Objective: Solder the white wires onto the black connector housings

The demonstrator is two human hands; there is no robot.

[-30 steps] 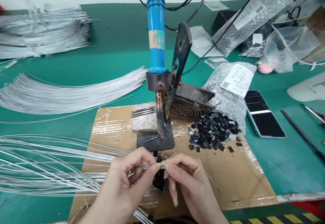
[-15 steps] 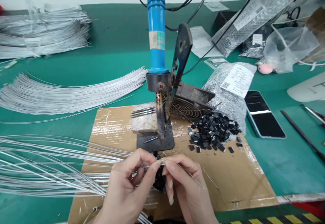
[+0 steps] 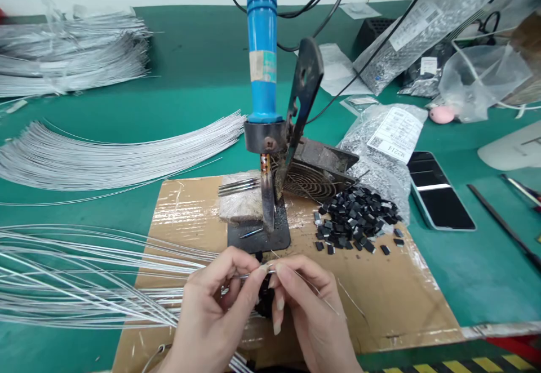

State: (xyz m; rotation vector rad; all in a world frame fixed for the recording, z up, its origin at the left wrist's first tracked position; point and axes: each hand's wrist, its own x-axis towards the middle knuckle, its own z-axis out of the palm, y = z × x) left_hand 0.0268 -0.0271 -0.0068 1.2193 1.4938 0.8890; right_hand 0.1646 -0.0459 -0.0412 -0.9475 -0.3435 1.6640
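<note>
Thumb and forefinger of my left hand [image 3: 217,311] pinch a thin silvery cable, whose end points toward the right. Close beside it, my right hand [image 3: 315,305] is closed in a pinch on a fine wire that trails through the fingers to the lower right. The fingertips of both hands almost meet below the soldering iron [image 3: 267,201], which is clamped tip down. Black pieces [image 3: 265,300] lie under my hands, largely hidden. Several white-grey cables [image 3: 97,283] run in from the left beneath my left hand.
Behind my hands stands the iron's black base [image 3: 257,240]. Small black connectors [image 3: 359,221] are heaped on the cardboard [image 3: 401,300], near a fan [image 3: 315,178]. A phone [image 3: 442,192] lies right; cable bundles [image 3: 114,156] lie left.
Both hands stay pinched at nearly the same spot. The lower fingers of my right hand have shifted slightly left and up.
</note>
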